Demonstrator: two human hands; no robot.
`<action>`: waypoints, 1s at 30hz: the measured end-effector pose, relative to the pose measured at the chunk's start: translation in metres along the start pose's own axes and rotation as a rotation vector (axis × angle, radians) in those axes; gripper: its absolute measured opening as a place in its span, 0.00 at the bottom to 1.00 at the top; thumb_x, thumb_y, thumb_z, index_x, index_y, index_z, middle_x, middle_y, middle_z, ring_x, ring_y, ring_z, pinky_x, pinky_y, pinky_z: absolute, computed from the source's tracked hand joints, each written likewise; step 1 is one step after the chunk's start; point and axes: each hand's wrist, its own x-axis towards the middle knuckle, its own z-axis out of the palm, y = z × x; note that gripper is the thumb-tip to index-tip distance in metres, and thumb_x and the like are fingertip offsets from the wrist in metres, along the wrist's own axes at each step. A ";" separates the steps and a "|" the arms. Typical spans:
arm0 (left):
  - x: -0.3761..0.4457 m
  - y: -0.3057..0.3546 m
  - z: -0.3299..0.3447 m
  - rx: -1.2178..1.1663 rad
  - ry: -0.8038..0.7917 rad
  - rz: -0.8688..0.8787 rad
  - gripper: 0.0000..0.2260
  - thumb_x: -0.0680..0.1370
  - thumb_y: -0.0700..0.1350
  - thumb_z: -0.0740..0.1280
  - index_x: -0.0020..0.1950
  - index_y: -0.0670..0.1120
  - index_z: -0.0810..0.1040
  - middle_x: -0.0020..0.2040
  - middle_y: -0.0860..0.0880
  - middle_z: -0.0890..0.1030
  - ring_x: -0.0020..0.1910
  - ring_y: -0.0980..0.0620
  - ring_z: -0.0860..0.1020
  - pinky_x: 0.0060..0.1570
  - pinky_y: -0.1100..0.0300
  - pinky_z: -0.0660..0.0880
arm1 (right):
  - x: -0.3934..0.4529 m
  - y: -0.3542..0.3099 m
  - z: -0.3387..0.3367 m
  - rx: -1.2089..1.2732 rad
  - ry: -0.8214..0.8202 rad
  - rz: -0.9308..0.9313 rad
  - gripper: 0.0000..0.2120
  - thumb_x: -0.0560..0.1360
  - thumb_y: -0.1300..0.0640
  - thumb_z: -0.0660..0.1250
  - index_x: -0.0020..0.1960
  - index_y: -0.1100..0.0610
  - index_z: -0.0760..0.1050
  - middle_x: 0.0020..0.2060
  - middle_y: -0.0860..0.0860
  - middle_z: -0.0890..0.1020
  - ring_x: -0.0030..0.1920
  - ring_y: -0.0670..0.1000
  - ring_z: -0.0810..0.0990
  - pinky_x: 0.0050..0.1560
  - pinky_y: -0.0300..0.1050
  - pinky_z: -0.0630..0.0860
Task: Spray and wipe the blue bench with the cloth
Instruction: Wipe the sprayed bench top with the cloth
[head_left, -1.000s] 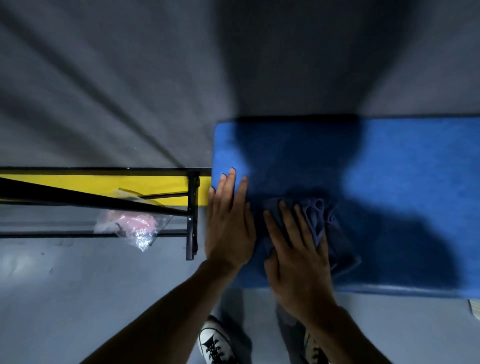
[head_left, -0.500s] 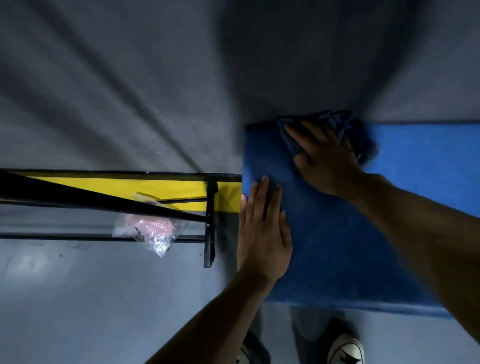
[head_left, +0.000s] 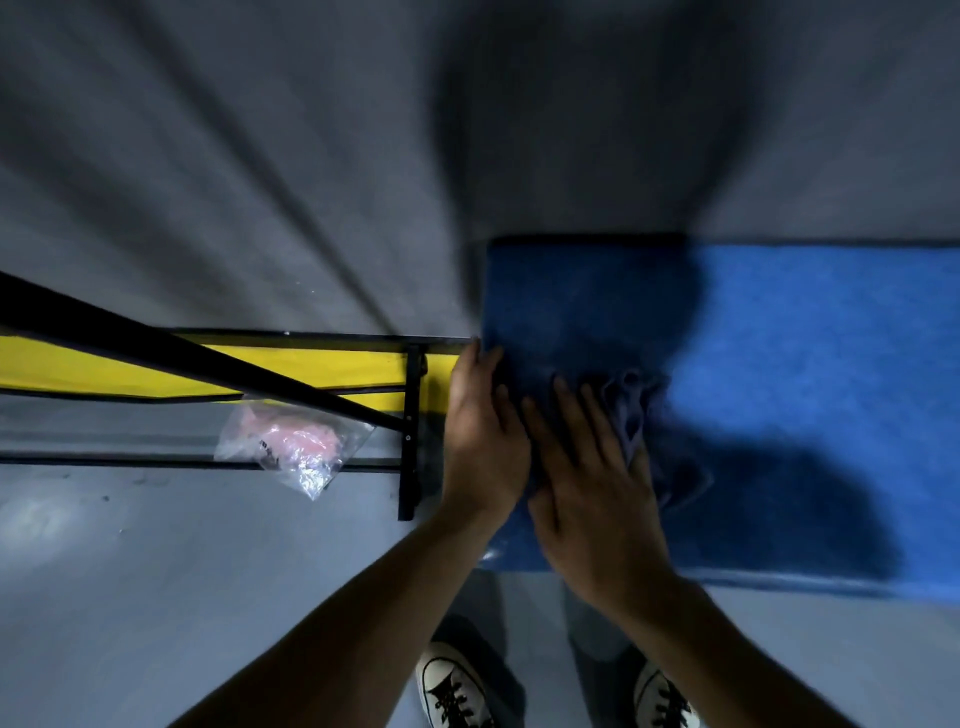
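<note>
Both forearms are bare, with no sleeves, watch or rings visible on the left hand (head_left: 480, 441) or right hand (head_left: 597, 499). At six o'clock, grey trousers (head_left: 467, 639) fall over black canvas sneakers with white toe caps and white laces (head_left: 454, 691).

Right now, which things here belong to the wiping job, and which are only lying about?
Belong to the job:
blue bench
cloth, pressed flat under the right hand
left hand, resting flat on the bench end

Only lying about:
plastic bag with pink contents
yellow and black frame
</note>
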 end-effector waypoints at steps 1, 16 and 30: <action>0.000 0.001 0.000 -0.044 0.001 -0.094 0.19 0.84 0.40 0.57 0.76 0.48 0.72 0.75 0.53 0.71 0.70 0.66 0.68 0.73 0.68 0.65 | -0.011 -0.006 0.004 0.015 -0.003 -0.014 0.34 0.77 0.47 0.55 0.82 0.47 0.55 0.83 0.51 0.54 0.82 0.54 0.51 0.75 0.67 0.60; 0.015 0.008 -0.014 -0.589 0.064 -0.720 0.21 0.84 0.59 0.58 0.58 0.49 0.86 0.52 0.48 0.88 0.56 0.47 0.85 0.65 0.44 0.78 | 0.047 -0.014 0.005 -0.082 -0.010 -0.011 0.30 0.80 0.45 0.50 0.81 0.42 0.55 0.83 0.49 0.53 0.83 0.55 0.46 0.78 0.70 0.49; 0.022 -0.004 -0.028 -0.708 -0.024 -0.816 0.23 0.87 0.57 0.52 0.59 0.47 0.84 0.53 0.52 0.87 0.49 0.58 0.84 0.41 0.66 0.78 | 0.195 -0.009 -0.032 -0.093 -0.122 -0.071 0.26 0.83 0.45 0.50 0.80 0.40 0.54 0.82 0.47 0.50 0.81 0.57 0.47 0.74 0.76 0.48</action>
